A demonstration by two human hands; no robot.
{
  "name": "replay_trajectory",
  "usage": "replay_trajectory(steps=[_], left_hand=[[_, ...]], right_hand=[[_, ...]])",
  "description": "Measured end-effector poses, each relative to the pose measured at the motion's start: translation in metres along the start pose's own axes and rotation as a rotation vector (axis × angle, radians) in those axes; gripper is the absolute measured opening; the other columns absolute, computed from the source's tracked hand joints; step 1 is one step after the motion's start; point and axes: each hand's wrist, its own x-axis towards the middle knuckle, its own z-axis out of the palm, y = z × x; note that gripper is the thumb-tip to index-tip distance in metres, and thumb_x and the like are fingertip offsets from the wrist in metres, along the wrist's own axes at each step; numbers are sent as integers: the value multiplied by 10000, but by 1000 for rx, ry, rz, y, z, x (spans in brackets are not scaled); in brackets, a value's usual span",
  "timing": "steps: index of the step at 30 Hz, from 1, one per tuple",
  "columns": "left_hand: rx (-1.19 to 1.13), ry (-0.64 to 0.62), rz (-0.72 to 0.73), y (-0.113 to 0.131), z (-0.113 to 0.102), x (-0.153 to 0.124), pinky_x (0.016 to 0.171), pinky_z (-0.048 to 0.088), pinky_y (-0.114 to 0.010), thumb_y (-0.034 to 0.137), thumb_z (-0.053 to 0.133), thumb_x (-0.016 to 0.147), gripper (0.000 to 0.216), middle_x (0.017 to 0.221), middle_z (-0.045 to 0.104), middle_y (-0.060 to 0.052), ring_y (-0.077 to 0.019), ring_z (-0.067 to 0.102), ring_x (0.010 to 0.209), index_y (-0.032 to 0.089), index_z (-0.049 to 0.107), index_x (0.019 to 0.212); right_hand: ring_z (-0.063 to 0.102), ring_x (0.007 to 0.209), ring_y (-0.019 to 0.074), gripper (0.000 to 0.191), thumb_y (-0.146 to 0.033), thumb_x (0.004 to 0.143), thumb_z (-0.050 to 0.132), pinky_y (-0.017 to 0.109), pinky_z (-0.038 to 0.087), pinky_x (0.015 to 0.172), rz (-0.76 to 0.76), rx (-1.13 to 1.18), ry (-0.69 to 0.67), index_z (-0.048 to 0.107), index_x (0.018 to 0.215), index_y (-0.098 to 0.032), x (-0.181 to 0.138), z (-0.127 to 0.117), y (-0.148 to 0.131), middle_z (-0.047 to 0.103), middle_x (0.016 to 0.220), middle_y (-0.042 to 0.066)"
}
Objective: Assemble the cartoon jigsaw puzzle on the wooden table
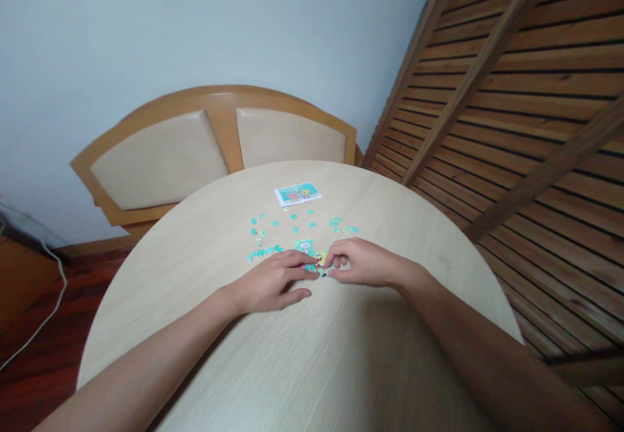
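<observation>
A partly joined jigsaw puzzle (305,246) with cartoon figures on a teal ground lies on the round table. My left hand (275,280) rests flat over its lower left, fingers stretched out and hiding part of it. At the puzzle's right edge, the thumb and forefinger of my right hand (358,261) are pinched at a yellow jigsaw puzzle piece (320,256); its outline is partly covered. Loose teal puzzle pieces (266,251) lie left of the puzzle, and several more are scattered beyond it. Another group of loose pieces (335,223) is just past my right hand.
A picture card (298,193) with matching cartoon figures lies farther back on the pale wooden table (195,347). Behind the table stands a bench with a padded back (166,159) against the wall. Slatted wooden panels (511,94) rise on the right. A white cable (61,289) hangs at left.
</observation>
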Motion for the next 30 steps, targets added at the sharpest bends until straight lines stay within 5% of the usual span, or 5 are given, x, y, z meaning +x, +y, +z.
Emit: replay_trajectory(steps=[30], left_hand=[[29, 2, 8, 1, -1, 0, 1070, 463, -449, 335, 609, 970, 332, 1363, 605, -121, -286, 573, 1251, 234, 651, 1284]], right_hand=[[679, 801, 181, 109, -275, 853, 730, 278, 454, 777, -144, -143, 6, 752, 779, -199, 3, -4, 1, 729, 800, 20]])
